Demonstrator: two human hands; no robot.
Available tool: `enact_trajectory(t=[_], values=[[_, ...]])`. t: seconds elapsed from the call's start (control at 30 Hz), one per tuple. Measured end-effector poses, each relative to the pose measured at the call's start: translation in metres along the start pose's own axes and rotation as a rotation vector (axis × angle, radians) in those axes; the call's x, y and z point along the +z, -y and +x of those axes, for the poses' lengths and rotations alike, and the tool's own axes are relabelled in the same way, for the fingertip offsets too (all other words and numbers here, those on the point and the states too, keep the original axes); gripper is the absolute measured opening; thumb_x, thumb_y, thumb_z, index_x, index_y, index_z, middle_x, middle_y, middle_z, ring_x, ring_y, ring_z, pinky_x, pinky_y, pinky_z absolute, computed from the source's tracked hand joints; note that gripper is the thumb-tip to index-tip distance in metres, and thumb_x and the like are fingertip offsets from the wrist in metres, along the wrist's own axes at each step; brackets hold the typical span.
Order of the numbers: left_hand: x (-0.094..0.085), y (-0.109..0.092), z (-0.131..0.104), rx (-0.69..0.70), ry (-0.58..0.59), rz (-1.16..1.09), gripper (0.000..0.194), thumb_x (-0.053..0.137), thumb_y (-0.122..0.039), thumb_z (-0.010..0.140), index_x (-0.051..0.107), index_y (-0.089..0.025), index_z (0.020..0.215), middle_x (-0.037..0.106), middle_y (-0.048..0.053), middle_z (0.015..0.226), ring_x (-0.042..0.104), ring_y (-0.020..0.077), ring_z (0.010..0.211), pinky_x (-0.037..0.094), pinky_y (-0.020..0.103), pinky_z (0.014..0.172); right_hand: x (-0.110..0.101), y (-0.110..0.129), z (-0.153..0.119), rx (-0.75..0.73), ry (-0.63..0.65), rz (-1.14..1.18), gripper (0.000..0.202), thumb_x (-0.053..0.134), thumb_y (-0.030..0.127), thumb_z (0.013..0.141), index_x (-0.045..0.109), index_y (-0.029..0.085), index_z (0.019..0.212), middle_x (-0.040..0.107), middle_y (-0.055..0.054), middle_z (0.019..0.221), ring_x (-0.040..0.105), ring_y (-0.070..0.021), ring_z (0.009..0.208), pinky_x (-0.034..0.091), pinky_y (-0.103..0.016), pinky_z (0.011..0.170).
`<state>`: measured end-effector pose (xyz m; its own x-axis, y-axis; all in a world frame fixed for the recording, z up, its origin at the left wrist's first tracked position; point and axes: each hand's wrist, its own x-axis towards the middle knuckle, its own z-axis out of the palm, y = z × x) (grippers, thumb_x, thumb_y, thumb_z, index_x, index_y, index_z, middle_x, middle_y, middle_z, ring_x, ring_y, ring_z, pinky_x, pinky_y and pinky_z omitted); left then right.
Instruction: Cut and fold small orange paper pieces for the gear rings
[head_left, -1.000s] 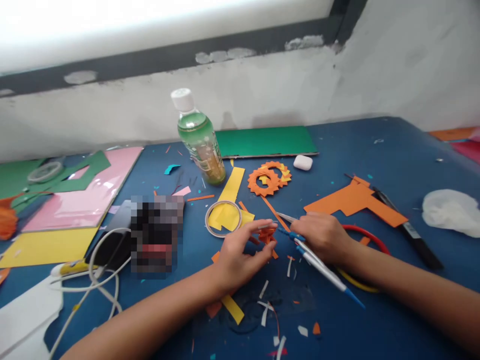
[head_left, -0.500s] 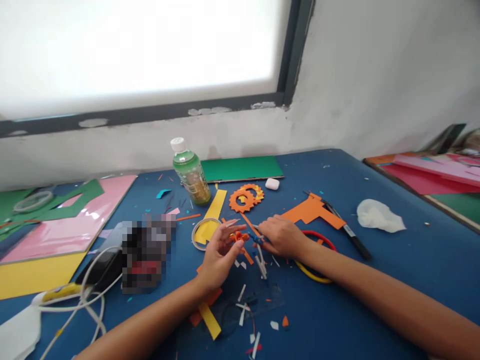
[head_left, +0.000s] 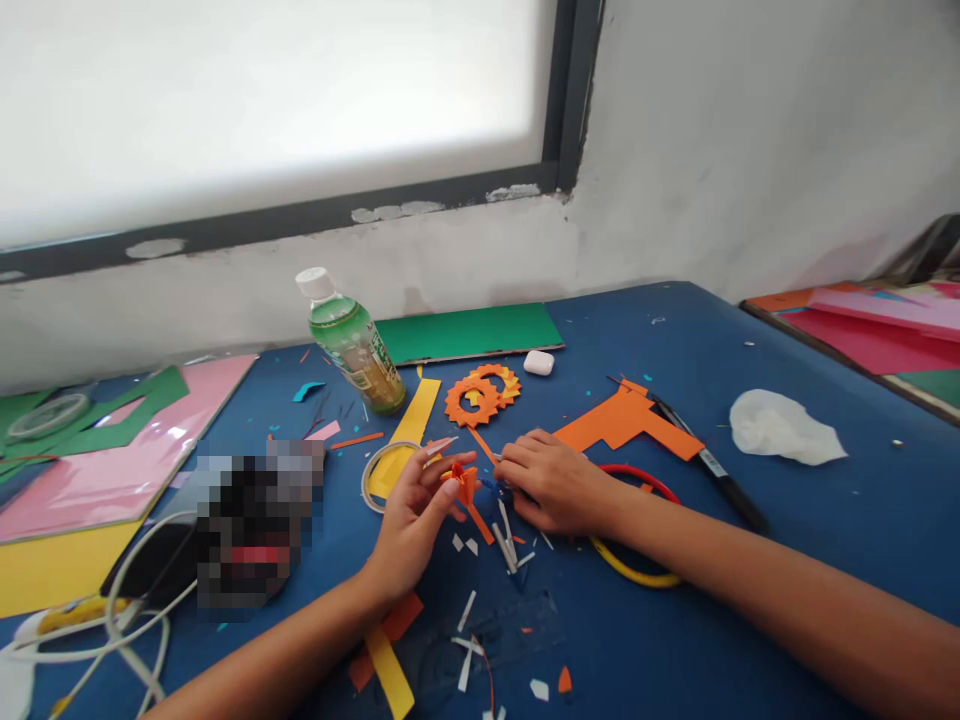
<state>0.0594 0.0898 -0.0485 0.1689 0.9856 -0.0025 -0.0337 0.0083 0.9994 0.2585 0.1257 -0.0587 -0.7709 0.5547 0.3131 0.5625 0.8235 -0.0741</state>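
A pale wall (head_left: 750, 150) with a dark-framed window (head_left: 300, 120) rises behind a blue tabletop (head_left: 660, 660). At the left lies a pink sheet (head_left: 105, 490) with a yellow sheet (head_left: 60, 578) along its near edge, and a flat green board (head_left: 472, 333) lies near the wall. A white-capped bottle (head_left: 356, 350) stands just in front of the board, partly filled with brownish liquid.

Both hands are over the middle of the tabletop. The left hand (head_left: 409, 535) pinches a small folded orange paper (head_left: 463, 482) between thumb and fingers. Close beside it, the right hand (head_left: 551, 485) is curled palm-down around a silver-and-blue two-legged tool (head_left: 504, 535); its fingers hide much of the grip.

A large orange paper cut-out (head_left: 622, 420) lies beyond the right forearm, touching a black marker (head_left: 731, 490). Farther right is a crumpled whitish piece (head_left: 784, 428). A tape roll (head_left: 365, 485) surrounds yellow paper just beyond the left hand. Two toothed paper rings (head_left: 454, 402) overlap ahead of the hands, with a rounded white case (head_left: 538, 362) near them. White scraps (head_left: 466, 610) dot the near side.
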Motion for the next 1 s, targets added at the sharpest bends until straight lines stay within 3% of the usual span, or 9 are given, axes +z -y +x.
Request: enact_trajectory(t=[0.13, 0.27, 0.43, 0.6, 0.77, 1.0], values=[[0.001, -0.001, -0.003, 0.023, 0.063, 0.018, 0.035, 0.059, -0.034, 0.081, 0.049, -0.019, 0.111, 0.065, 0.012, 0.11, 0.064, 0.0188, 0.087, 0.052, 0.023, 0.06, -0.002, 0.0, -0.004, 0.009, -0.16, 0.173, 0.018, 0.046, 0.022, 0.084, 0.057, 0.014, 0.095, 0.062, -0.008, 0.09, 0.053, -0.0196, 0.083, 0.034, -0.035, 0.079], [0.0, -0.002, -0.007, -0.018, 0.173, 0.005, 0.032, 0.06, -0.033, 0.082, 0.051, -0.02, 0.11, 0.064, 0.011, 0.111, 0.063, 0.0198, 0.091, 0.052, 0.023, 0.063, -0.005, 0.006, -0.006, 0.184, -0.274, 0.447, 0.015, 0.045, 0.027, 0.088, 0.055, 0.016, 0.088, 0.062, -0.005, 0.081, 0.053, -0.0161, 0.075, 0.038, -0.03, 0.07], [0.0, -0.001, -0.011, -0.032, 0.266, 0.045, 0.035, 0.059, -0.03, 0.083, 0.047, -0.021, 0.115, 0.063, 0.012, 0.114, 0.064, 0.0194, 0.091, 0.051, 0.026, 0.07, -0.012, 0.018, -0.001, 0.467, -0.176, 0.944, 0.019, 0.044, 0.032, 0.089, 0.055, 0.017, 0.084, 0.056, 0.0, 0.073, 0.05, -0.0106, 0.065, 0.039, -0.024, 0.06], [-0.001, 0.006, -0.011, 0.022, 0.294, 0.145, 0.046, 0.062, -0.025, 0.08, 0.041, -0.023, 0.121, 0.063, 0.011, 0.113, 0.063, 0.0194, 0.094, 0.05, 0.025, 0.071, -0.009, 0.023, 0.002, 0.611, -0.044, 1.243, 0.021, 0.054, 0.039, 0.082, 0.053, 0.019, 0.081, 0.052, 0.003, 0.07, 0.045, -0.0088, 0.06, 0.037, -0.023, 0.056], [-0.002, 0.011, -0.012, 0.061, 0.319, 0.254, 0.051, 0.063, -0.023, 0.078, 0.039, -0.023, 0.123, 0.065, 0.01, 0.111, 0.065, 0.0175, 0.085, 0.052, 0.027, 0.07, -0.004, 0.022, 0.0, 0.664, 0.038, 1.35, 0.026, 0.064, 0.039, 0.075, 0.05, 0.019, 0.081, 0.049, 0.004, 0.067, 0.045, -0.0078, 0.058, 0.036, -0.022, 0.054], [-0.002, 0.012, -0.012, 0.117, 0.359, 0.287, 0.051, 0.062, -0.02, 0.079, 0.038, -0.023, 0.124, 0.065, 0.01, 0.112, 0.065, 0.0184, 0.095, 0.05, 0.031, 0.084, -0.011, 0.024, 0.001, 0.671, 0.116, 1.333, 0.028, 0.066, 0.034, 0.072, 0.045, 0.018, 0.081, 0.048, 0.005, 0.07, 0.045, -0.0068, 0.057, 0.037, -0.021, 0.052]])
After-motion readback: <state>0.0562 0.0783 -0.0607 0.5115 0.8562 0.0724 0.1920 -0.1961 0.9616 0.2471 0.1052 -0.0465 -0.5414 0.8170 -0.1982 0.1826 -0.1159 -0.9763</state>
